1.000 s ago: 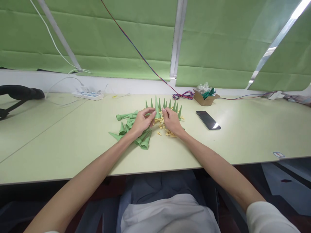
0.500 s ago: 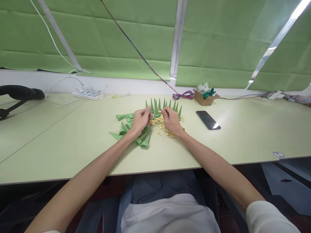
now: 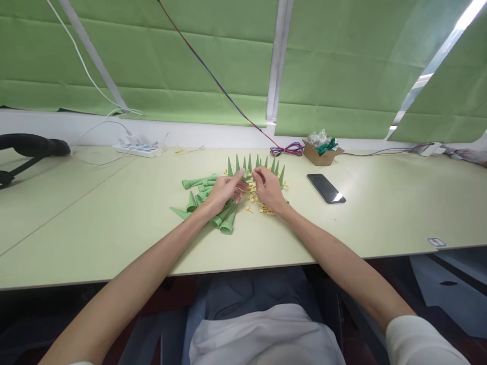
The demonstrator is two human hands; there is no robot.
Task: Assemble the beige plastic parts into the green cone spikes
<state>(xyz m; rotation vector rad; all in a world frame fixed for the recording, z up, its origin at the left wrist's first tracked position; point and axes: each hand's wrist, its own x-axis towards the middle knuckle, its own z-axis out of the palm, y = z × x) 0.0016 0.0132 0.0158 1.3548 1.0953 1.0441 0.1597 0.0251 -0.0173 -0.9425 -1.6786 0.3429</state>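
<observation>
Several green cones (image 3: pixel 227 223) lie in a loose pile at the left of the work area, while more green cones (image 3: pixel 281 176) stand upright in a row behind my hands. Small yellow pieces (image 3: pixel 262 208) are scattered between and below the hands. My left hand (image 3: pixel 225 190) has its thumb and fingers closed on a green cone near the middle, its tip hidden. Close beside it, my right hand (image 3: pixel 266 186) is pinched, and a small yellow piece shows at its fingertips.
To the right lies a black phone (image 3: pixel 326 188). Behind it are a small cardboard box (image 3: pixel 321 156) holding plastic wrap and coiled wires (image 3: pixel 287 148). A white power strip (image 3: pixel 140 148) is at the back left, with a black object (image 3: pixel 34 145) at the far left.
My left hand has moved slightly right, closer to my right hand, and now has hold of the green cone that stood in the middle. My right hand has barely moved.
</observation>
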